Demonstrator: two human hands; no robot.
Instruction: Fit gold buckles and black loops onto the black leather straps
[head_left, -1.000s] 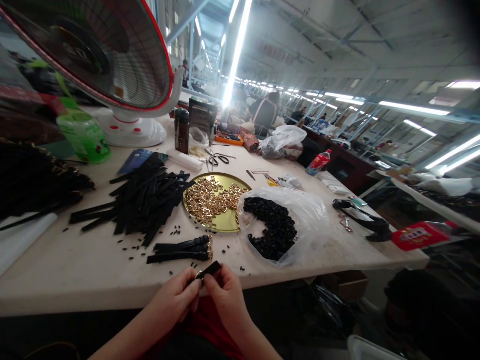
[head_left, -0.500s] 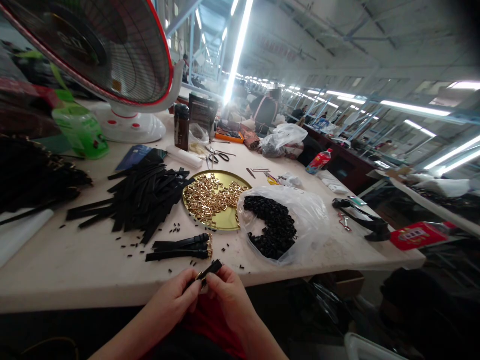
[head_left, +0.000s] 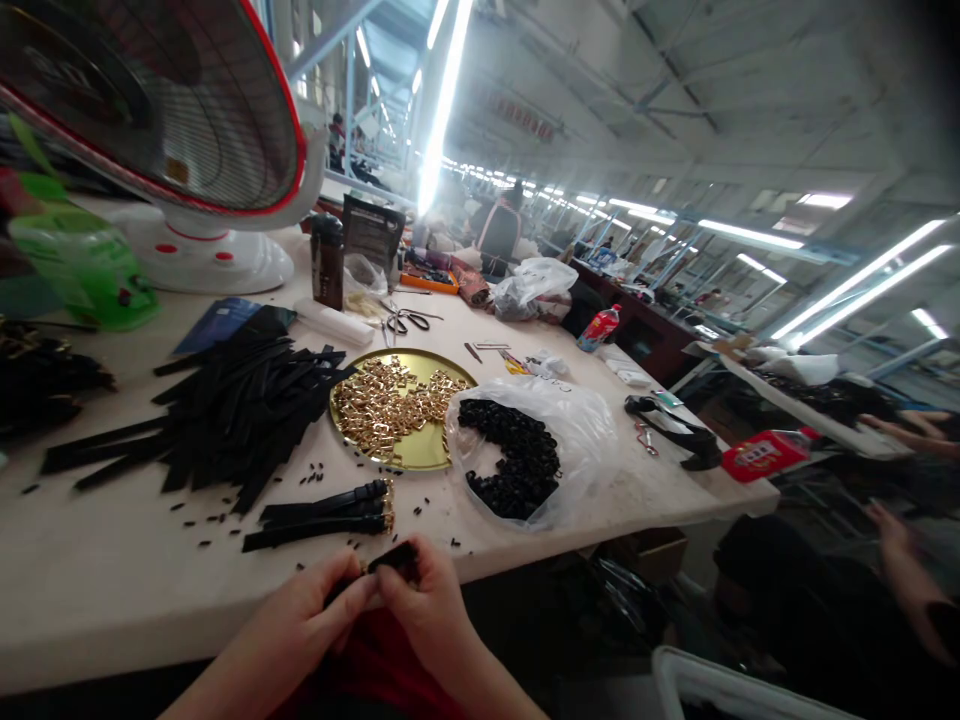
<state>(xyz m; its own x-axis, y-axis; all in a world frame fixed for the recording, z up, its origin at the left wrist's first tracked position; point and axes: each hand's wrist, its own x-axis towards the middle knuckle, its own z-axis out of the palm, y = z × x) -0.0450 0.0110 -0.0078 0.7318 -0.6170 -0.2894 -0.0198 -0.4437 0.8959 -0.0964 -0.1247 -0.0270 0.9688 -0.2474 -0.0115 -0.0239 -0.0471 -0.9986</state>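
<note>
At the near edge of the table, my left hand [head_left: 319, 615] and my right hand [head_left: 424, 605] pinch the same short black strap [head_left: 394, 556], which has a gold buckle at its end. Both hands have their fingers closed on it. Just beyond them lie a few finished black straps with gold buckles [head_left: 322, 512]. A heap of plain black straps [head_left: 225, 405] spreads to the left. A round gold tray [head_left: 427, 455] holds several gold buckles [head_left: 382, 400]. An open clear plastic bag [head_left: 585, 440] holds small black loops [head_left: 514, 460].
A white and red fan [head_left: 180, 130] and a green bottle [head_left: 82, 265] stand at the back left. Scissors [head_left: 405, 318], a dark flask [head_left: 327, 260] and bags lie farther back. Small black bits dot the tabletop. Another person's hands [head_left: 900, 540] show at the right.
The view has swung to the right and down, so everything sits farther left. My hands have drawn closer over the strap. Another person's hands have come into view at the right.
</note>
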